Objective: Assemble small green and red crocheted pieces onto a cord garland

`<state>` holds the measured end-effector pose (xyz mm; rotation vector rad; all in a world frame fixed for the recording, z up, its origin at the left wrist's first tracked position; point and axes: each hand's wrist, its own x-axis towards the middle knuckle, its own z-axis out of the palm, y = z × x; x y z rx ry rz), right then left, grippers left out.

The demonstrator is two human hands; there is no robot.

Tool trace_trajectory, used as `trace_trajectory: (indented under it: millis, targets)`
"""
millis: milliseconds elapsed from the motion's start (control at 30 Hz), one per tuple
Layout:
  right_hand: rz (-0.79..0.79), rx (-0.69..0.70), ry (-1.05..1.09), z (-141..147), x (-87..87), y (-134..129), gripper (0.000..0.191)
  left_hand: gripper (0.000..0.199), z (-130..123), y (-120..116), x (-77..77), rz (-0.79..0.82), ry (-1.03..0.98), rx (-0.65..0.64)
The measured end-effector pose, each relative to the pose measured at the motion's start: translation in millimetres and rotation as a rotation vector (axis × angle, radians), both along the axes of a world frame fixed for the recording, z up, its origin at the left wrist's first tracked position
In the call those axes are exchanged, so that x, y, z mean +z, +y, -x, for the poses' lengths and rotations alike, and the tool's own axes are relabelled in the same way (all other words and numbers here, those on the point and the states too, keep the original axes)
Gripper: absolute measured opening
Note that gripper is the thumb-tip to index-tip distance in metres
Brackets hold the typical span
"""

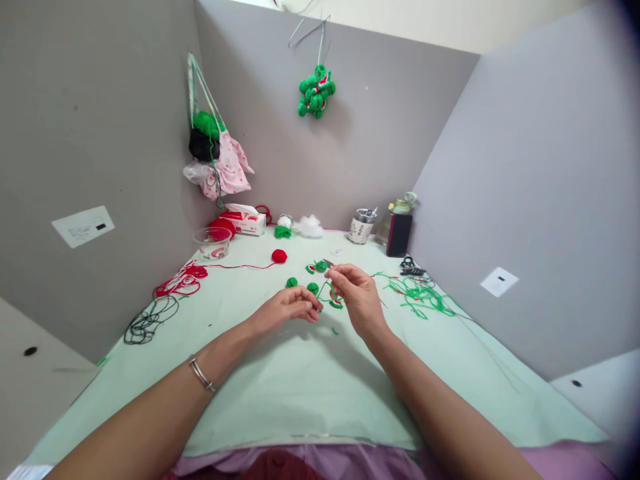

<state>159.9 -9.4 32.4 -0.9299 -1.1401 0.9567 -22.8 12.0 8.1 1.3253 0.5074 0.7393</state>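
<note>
Close together over the middle of the table, my two hands work around a strand of green yarn. My right hand is closed, pinching the yarn between thumb and forefinger. Palm down at the strand's lower end, my left hand has its fingers curled in around the yarn; the fingertips are partly hidden. A small crocheted piece in green, white and red sits beneath my right hand. Just beyond my hands lie green crocheted balls and another green, red and white piece. Scissors show partly behind my right fingers.
Loose green yarn lies right, red yarn and black cord left. A red yarn ball, plastic tub, tissue box, pen tin and phone stand farther back. Grey partitions surround the table.
</note>
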Motion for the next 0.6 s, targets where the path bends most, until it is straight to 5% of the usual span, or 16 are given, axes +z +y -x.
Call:
trace_trajectory:
  millis: [400, 600]
  targets:
    - [0.040, 0.081, 0.099, 3.6, 3.4, -2.7, 0.021, 0.031, -4.6, -5.4, 2.2, -0.086, 0.091, -0.008]
    - [0.042, 0.177, 0.062, 5.8, 0.5, -4.6, 0.020, 0.030, -0.5, 2.8, 3.7, -0.166, 0.169, 0.330]
